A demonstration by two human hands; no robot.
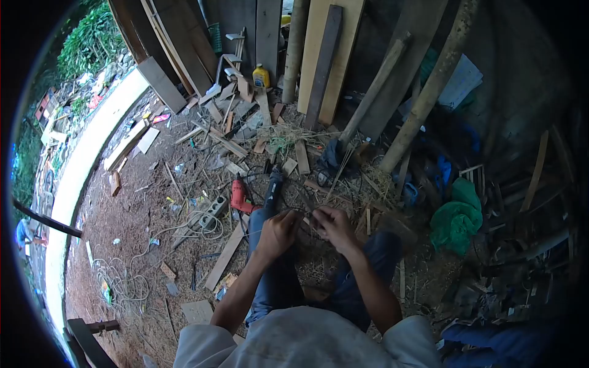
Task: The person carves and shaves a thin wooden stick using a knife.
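My left hand [280, 233] is closed above my left knee, its fingers curled inward. Close beside it, my right hand [334, 227] is pinched, thumb against fingers. Something small, thin and dark shows at the fingertips between the two hands, too dim to name. Just beyond my left hand lies a dark power tool [274, 187], long-bodied like an angle grinder. A red power drill [240, 195] rests on the ground to its left.
A power strip [214, 210] with a pale coiled cord [123, 283] lies at left. Wood scraps [227, 144] and a yellow bottle [261, 76] are ahead. Boards [323, 67] and poles [429, 92] lean at the back. A green sack [457, 218] sits at right.
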